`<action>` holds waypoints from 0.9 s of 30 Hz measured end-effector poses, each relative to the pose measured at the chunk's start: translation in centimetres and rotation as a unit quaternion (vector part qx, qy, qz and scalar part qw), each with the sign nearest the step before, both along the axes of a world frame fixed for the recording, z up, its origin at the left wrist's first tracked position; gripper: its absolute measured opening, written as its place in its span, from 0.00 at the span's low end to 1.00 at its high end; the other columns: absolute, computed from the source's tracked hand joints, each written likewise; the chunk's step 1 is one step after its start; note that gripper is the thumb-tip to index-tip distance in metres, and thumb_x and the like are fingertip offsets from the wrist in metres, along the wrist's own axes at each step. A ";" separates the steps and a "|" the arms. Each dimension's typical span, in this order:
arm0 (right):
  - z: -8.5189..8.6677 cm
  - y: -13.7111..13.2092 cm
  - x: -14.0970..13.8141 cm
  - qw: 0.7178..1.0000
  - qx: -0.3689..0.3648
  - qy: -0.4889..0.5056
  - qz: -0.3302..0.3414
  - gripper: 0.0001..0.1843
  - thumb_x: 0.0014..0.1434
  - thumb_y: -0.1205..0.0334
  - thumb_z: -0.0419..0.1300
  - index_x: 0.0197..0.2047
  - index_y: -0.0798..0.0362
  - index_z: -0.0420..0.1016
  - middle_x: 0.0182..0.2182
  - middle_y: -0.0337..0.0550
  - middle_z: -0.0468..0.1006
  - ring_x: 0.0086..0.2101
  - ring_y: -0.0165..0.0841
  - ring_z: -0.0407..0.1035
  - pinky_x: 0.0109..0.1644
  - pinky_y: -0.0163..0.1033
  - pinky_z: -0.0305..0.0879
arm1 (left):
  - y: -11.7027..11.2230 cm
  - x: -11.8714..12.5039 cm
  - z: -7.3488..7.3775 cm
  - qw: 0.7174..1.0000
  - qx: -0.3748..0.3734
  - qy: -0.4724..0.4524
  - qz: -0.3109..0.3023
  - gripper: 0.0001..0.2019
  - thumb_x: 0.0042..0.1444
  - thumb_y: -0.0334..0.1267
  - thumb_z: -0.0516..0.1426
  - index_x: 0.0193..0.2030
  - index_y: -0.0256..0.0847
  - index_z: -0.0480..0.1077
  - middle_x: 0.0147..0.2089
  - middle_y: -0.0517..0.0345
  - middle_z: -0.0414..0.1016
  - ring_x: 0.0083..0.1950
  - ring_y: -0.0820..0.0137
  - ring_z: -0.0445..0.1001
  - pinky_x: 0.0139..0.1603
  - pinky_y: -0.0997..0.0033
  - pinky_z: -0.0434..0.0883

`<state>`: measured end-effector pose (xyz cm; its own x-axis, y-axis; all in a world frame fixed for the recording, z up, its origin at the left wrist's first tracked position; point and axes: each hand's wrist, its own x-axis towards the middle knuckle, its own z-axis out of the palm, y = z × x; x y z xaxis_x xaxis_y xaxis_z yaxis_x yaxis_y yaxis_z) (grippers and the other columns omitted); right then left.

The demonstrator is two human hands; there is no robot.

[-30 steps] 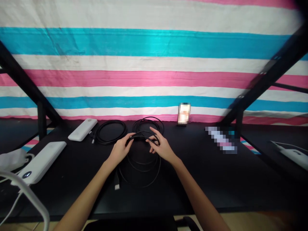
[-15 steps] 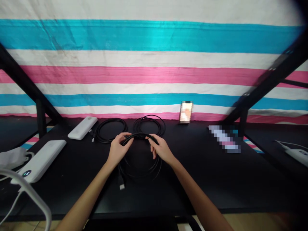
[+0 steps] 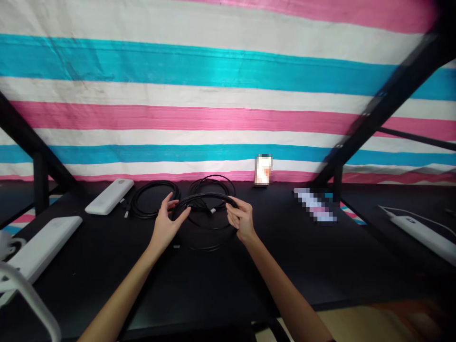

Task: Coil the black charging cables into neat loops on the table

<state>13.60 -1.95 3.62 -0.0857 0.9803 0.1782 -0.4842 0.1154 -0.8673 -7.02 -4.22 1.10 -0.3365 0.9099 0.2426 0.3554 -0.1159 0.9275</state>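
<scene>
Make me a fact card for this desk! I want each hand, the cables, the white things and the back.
Right hand: the right hand grips a black cable coil
Left hand: the left hand is open around its other side; contact unclear
Other cables: left coil; rear coil, partly hidden
White blocks: two left, rear block and near block; right block
Back: striped sheet
</scene>
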 end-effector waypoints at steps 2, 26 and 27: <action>0.1 0.0 0.0 1.000 0.002 0.015 -0.014 0.10 0.45 0.65 0.65 0.34 0.58 0.79 0.06 0.23 0.51 0.08 0.17 0.39 0.12 0.28 0.33 | 0.1 -0.3 0.3 1.000 0.007 -0.001 0.019 0.35 0.45 0.51 0.61 0.59 0.43 0.58 0.52 0.48 0.68 0.55 0.58 0.66 0.56 0.54 0.61; 1.1 0.2 1.1 0.986 -0.055 0.154 0.015 0.12 0.49 0.67 0.60 0.39 0.53 0.75 0.08 0.23 0.45 0.11 0.21 0.34 0.12 0.26 0.35 | -1.5 2.2 2.2 0.858 -0.143 -0.456 -0.191 0.23 0.53 0.51 0.56 0.53 0.43 0.59 0.43 0.50 0.76 0.41 0.66 0.77 0.49 0.61 0.70; 1.1 0.2 1.1 0.988 -0.059 0.145 0.011 0.12 0.49 0.67 0.60 0.39 0.53 0.75 0.09 0.23 0.44 0.11 0.21 0.34 0.12 0.26 0.35 | -1.7 2.3 2.5 0.848 -0.155 -0.463 -0.205 0.22 0.54 0.51 0.55 0.52 0.42 0.60 0.41 0.50 0.77 0.40 0.65 0.77 0.48 0.61 0.70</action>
